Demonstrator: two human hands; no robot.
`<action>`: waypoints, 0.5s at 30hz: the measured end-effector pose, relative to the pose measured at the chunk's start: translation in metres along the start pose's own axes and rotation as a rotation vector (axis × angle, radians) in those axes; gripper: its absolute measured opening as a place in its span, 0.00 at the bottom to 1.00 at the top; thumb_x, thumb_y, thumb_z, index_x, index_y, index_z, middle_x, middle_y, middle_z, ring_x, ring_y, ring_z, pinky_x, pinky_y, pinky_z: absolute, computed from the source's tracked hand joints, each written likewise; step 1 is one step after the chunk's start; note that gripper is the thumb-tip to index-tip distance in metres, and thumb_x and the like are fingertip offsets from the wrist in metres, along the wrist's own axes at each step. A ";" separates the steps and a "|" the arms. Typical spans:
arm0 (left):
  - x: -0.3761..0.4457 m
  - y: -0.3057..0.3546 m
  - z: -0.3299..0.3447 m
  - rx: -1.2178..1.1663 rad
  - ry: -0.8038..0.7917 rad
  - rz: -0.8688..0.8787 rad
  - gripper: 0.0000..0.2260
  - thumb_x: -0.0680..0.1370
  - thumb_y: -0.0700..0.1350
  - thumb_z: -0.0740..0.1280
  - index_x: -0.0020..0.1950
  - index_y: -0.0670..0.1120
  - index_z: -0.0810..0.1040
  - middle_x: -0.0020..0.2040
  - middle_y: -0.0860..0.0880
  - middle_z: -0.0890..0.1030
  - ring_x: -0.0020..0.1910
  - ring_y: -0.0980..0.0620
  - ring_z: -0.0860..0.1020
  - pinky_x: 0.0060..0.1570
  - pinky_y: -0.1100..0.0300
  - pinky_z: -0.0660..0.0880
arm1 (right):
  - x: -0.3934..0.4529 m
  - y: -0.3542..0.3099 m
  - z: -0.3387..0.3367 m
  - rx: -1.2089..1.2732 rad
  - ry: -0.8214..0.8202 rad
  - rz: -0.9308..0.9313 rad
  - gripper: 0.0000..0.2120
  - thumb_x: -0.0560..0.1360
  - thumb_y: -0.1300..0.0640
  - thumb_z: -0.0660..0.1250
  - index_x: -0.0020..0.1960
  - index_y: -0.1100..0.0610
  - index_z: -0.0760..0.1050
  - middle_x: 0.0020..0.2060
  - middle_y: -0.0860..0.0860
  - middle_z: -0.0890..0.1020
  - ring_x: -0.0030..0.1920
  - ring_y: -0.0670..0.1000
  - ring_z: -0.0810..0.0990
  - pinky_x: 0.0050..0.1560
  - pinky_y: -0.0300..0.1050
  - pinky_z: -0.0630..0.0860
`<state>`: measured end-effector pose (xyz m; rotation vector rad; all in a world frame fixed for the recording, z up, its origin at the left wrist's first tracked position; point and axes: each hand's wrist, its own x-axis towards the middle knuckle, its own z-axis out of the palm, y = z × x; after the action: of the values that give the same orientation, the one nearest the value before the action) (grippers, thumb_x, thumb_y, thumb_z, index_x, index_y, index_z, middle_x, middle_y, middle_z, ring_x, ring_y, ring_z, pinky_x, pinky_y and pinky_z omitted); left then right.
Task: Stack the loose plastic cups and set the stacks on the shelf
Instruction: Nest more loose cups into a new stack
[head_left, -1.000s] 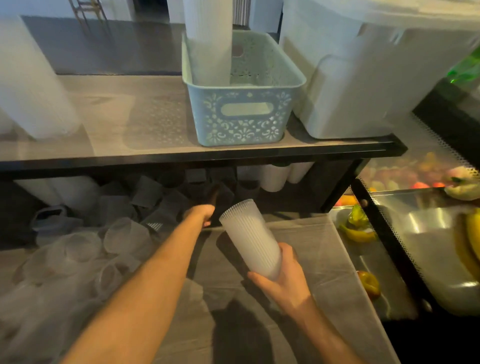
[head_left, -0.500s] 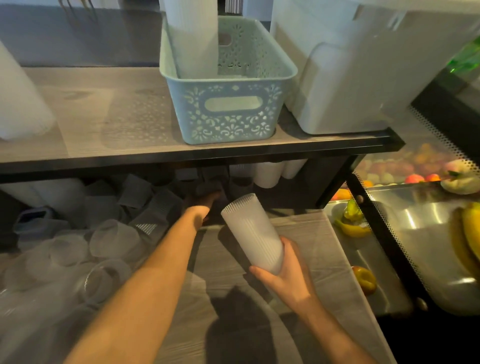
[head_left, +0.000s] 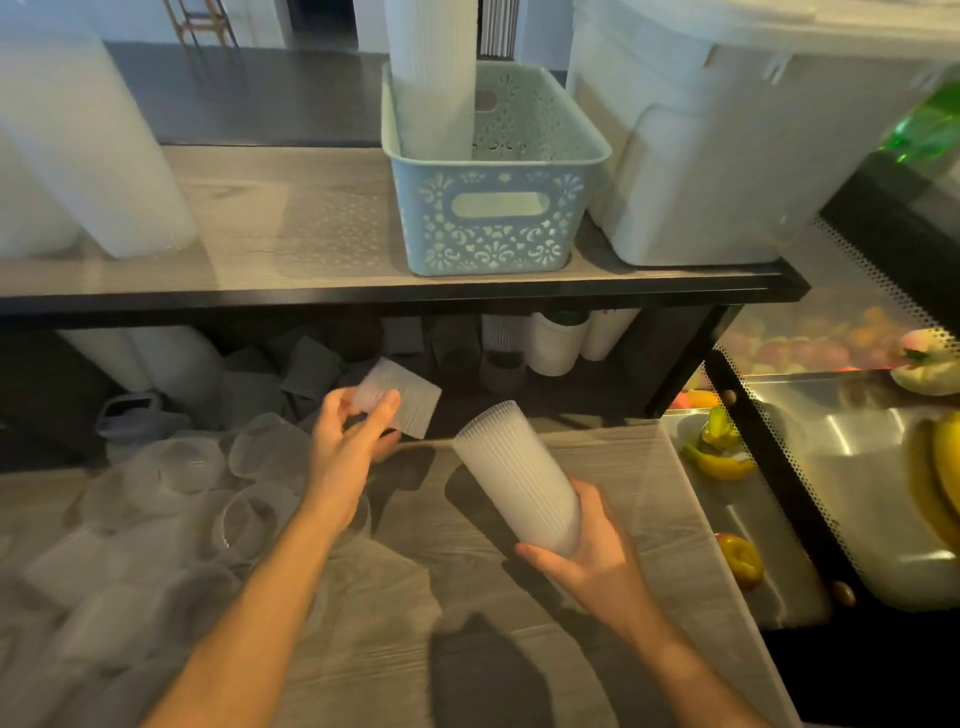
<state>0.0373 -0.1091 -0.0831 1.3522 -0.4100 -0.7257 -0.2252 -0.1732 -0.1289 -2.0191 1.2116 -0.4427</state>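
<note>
Your left hand (head_left: 345, 441) is coming back out from under the dark-edged wooden shelf (head_left: 322, 296), where it was buried a second ago, and now its fingers (head_left: 382, 410) are pinching a single frosted ribbed plastic cup (head_left: 397, 397) by the base, open mouth tipping toward the right. Your right hand (head_left: 592, 556) is still gripping the tall ribbed stack of nested cups (head_left: 519, 478), angled up and left, its top end close to the new cup but not touching. That looks like the next cup heading for the stack. Plenty of loose clear cups (head_left: 197, 467) are lying heaped on the grey wood-grain bench (head_left: 467, 623) at your left, so stacking is far from over, and this stack isn't going up on the shelf yet.
</note>
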 end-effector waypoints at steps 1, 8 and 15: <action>-0.004 0.001 -0.004 0.007 -0.008 0.008 0.23 0.70 0.54 0.71 0.60 0.44 0.72 0.58 0.43 0.77 0.57 0.48 0.80 0.45 0.61 0.80 | -0.004 -0.001 0.001 -0.001 -0.011 -0.004 0.40 0.61 0.35 0.76 0.63 0.36 0.54 0.55 0.37 0.66 0.55 0.42 0.72 0.44 0.33 0.73; -0.030 0.013 -0.006 0.191 -0.178 0.107 0.22 0.74 0.60 0.69 0.66 0.55 0.76 0.58 0.54 0.79 0.54 0.61 0.77 0.51 0.63 0.73 | -0.020 -0.008 0.006 -0.055 -0.046 -0.092 0.40 0.63 0.36 0.76 0.67 0.45 0.60 0.56 0.40 0.66 0.56 0.42 0.70 0.53 0.36 0.73; -0.036 0.035 0.002 0.554 -0.377 0.198 0.26 0.76 0.61 0.62 0.72 0.56 0.71 0.56 0.51 0.75 0.55 0.53 0.75 0.55 0.64 0.69 | -0.023 -0.013 0.000 -0.068 -0.073 -0.166 0.40 0.61 0.30 0.72 0.65 0.41 0.58 0.56 0.39 0.65 0.56 0.42 0.71 0.54 0.39 0.75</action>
<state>0.0184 -0.0846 -0.0435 1.6578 -1.0915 -0.7295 -0.2293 -0.1494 -0.1178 -2.1847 1.0325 -0.4081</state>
